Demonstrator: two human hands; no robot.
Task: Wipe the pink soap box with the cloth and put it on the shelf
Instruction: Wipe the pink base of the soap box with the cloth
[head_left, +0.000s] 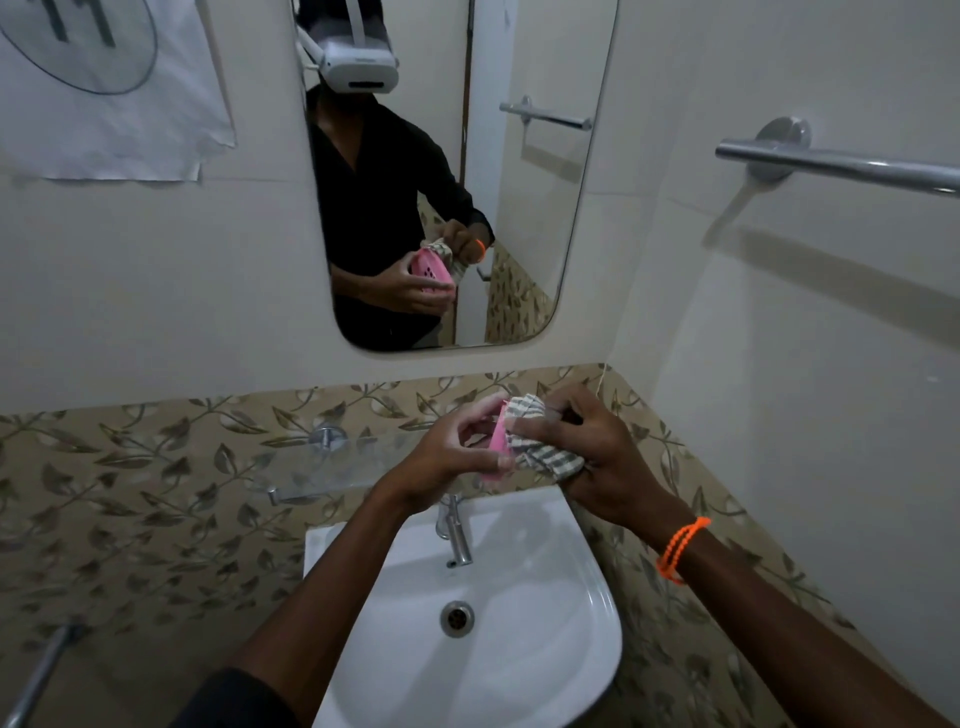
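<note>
My left hand (457, 452) grips the pink soap box (498, 447), held on edge above the sink. My right hand (587, 452), with an orange bead band at the wrist, holds a grey-and-white striped cloth (540, 447) bunched against the box's right side. Fingers and cloth hide most of the box. The mirror (524, 218) reflects the box's perforated pink face and the cloth. A clear glass shelf (332, 462) with a metal rail is fixed to the leaf-patterned tiles, to the left of and slightly below my hands.
A white sink (571, 623) with a chrome tap (457, 530) sits directly under my hands. A chrome towel bar (841, 166) juts from the right wall. A paper sheet (104, 88) hangs on the upper left wall. Another metal bar (36, 675) shows at the lower left.
</note>
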